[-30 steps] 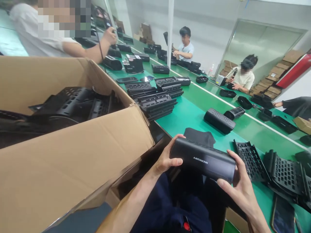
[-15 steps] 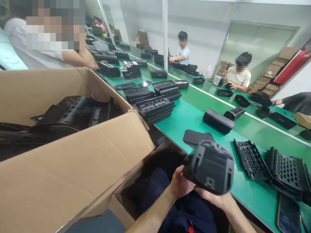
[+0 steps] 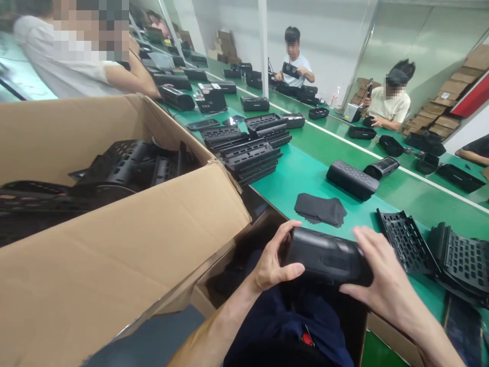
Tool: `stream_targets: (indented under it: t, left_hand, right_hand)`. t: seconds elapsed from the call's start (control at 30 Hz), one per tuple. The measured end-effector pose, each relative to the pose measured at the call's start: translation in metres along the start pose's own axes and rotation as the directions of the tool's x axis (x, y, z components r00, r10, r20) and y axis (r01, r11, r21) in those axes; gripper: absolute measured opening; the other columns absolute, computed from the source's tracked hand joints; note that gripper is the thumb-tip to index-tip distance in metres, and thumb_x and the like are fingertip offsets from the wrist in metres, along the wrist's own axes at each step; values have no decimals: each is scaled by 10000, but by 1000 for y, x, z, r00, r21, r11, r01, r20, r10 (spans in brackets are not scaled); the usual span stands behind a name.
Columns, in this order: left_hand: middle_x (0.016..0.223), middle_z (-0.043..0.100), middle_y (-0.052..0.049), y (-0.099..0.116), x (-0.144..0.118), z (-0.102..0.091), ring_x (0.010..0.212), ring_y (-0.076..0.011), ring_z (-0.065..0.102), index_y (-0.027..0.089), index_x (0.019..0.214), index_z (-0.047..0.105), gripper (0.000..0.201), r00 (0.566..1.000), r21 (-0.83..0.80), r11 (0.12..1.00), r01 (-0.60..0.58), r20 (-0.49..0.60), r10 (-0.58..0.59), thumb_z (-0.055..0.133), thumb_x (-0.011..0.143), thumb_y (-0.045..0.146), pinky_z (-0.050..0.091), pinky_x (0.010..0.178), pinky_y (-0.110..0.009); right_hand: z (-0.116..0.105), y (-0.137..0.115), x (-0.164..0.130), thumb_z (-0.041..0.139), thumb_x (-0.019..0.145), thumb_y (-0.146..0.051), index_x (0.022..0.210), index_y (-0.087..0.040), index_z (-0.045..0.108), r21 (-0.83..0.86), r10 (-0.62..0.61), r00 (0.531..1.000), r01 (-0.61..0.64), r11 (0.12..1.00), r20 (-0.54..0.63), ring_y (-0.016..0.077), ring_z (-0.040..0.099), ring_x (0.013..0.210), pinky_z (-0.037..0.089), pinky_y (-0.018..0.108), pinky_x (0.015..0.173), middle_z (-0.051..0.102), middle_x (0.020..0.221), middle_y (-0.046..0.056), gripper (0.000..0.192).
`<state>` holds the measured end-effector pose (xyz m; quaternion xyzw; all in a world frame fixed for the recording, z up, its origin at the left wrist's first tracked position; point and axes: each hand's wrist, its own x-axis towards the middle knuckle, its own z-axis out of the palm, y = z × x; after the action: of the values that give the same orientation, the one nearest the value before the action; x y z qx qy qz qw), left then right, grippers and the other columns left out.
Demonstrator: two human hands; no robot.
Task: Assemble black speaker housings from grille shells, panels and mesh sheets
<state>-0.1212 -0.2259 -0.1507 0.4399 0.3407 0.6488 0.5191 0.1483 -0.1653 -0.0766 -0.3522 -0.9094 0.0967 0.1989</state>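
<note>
- Two hands are closing on one black speaker body (image 3: 324, 257), one at each end; you are holding it low in front of you, above your lap and at the near edge of the green table (image 3: 305, 176).
- Your left hand (image 3: 273, 260) is wrapping the left end: thumb lying along the near face, fingers curled over the top edge. Grip is firm.
- Your right hand (image 3: 378, 280) is cupping the right end, fingers spread across the top and thumb pressing underneath.
- Long axis is running left to right across your view, tilted slightly down toward the right hand; both hands are equally near, the body lying between the palms.
- Just beyond the fingers, a black cloth pad (image 3: 320, 209) is resting on the table.
- Right of your right hand, perforated black grilles (image 3: 407, 243) are lying stacked.
- To the left, an open cardboard box (image 3: 126, 244) is holding more black parts.
</note>
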Motion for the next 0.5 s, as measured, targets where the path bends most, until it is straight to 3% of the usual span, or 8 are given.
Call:
stream_targets:
  t: [0.1, 0.2, 0.3, 0.43, 0.5]
  left_hand:
    - [1187, 643, -64, -5, -1, -5, 993, -247, 600, 257, 1441, 537, 800, 1000, -3, 1000, -15, -5, 15, 842, 737, 485, 487, 852, -325]
    - [1337, 604, -84, -10, -2, -10, 1108, -280, 582, 260, 1456, 530, 790, 1000, -8, 1000, -13, 0, 13, 807, 770, 536, 475, 934, -347]
    - [1457, 538, -89, -11, -3, -9, 1212, -305, 548, 288, 1523, 460, 903, 998, 21, 1000, 11, 55, -12, 845, 741, 525, 450, 1008, -362]
    - [1153, 625, -45, -8, -4, -5, 977, -221, 581, 281, 1487, 465, 855, 997, 49, 999, 3, 75, -7, 835, 745, 490, 472, 844, -304]
    - [1144, 622, -43, -8, -2, -3, 964, -217, 577, 267, 1459, 492, 824, 1000, 64, 998, -3, 23, 1, 826, 740, 492, 475, 836, -303]
  right_hand:
    - [0, 15, -21, 744, 853, -682, 1686, -335, 179, 331, 253, 967, -241, 913, 5, 404, 335, 1558, 388, 604, 1195, 312, 1711, 143, 1065]
    - [10, 20, -33, 745, 831, -718, 1633, -322, 289, 565, 335, 941, -296, 770, 36, 374, 486, 1468, 455, 531, 1153, 457, 1624, 153, 1004]
    - [17, 18, -38, 817, 817, -610, 1506, -315, 469, 583, 366, 930, -287, 760, -19, 348, 545, 1400, 452, 479, 1155, 527, 1548, 124, 826]
    - [18, 13, -40, 817, 846, -531, 1362, -319, 566, 591, 319, 941, -196, 783, -111, 315, 506, 1409, 419, 424, 1173, 545, 1488, 83, 611]
    - [20, 14, -40, 801, 868, -513, 1360, -328, 561, 599, 311, 944, -187, 779, -110, 299, 501, 1404, 414, 404, 1170, 540, 1477, 71, 578]
